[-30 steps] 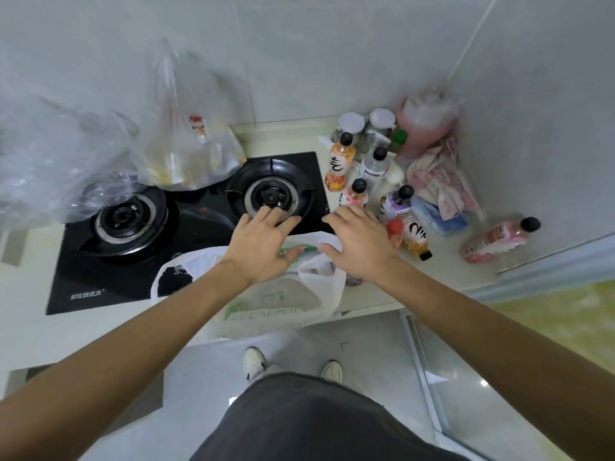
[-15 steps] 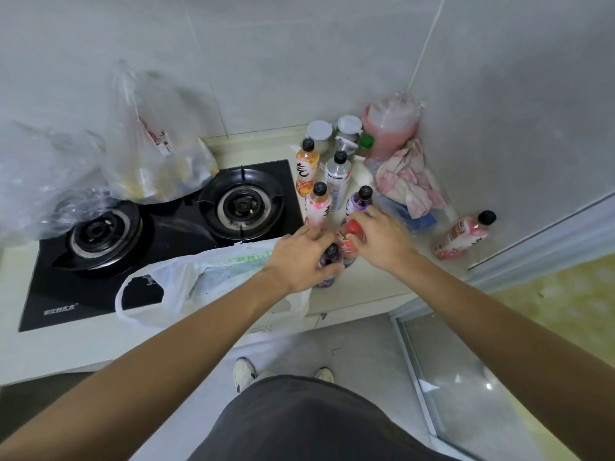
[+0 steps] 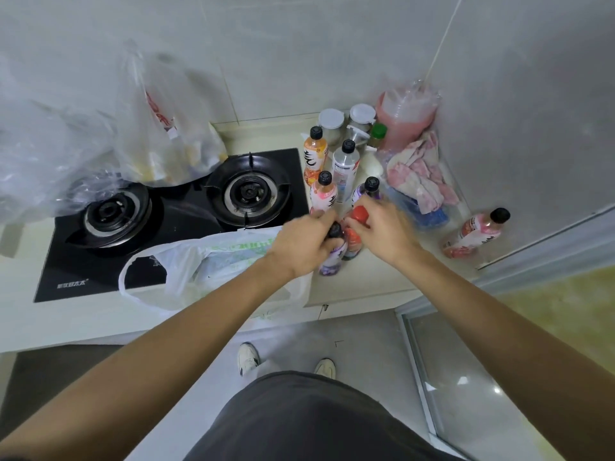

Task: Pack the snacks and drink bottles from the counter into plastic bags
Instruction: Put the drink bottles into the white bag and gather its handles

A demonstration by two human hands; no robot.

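While both hands meet over the counter point(image 3: 382, 281) just right of the stove point(image 3: 173, 227), each grips a bottle: the left hand point(image 3: 299, 244) curls its fingers round a purple-labelled bottle point(image 3: 332, 257) with a black cap, and the right hand point(image 3: 382, 227) closes over a red-capped bottle point(image 3: 354, 241). The two held bottles touch side by side near the counter's front edge, both roughly upright with caps up, their long axes leaning slightly away from the person.

Behind them stand four more drink bottles with black caps: an orange one point(image 3: 314, 154), a clear one point(image 3: 346, 168), a pink-and-white one point(image 3: 323, 194) and a purple one point(image 3: 367, 191). A seventh bottle point(image 3: 472, 234), pink, lies on its side toward the counter's right edge, its cap pointing to the back right. That makes seven drink bottles in all.

One white plastic bag point(image 3: 206, 264) lies open at the front edge, partly over the stove's right front corner, its mouth under the left forearm. Two filled clear bags point(image 3: 159, 128) sit at the back left, over the stove.

In the back right corner are two white-lidded jars point(image 3: 346, 119), a green-capped small bottle point(image 3: 378, 133), a pink bundle in plastic point(image 3: 406, 118) and a pink-and-white cloth point(image 3: 419, 174).

The counter is pale, the two-burner stove black glass, the walls light grey tile, the floor grey, with a sliding glass door frame point(image 3: 419, 377) at the right.
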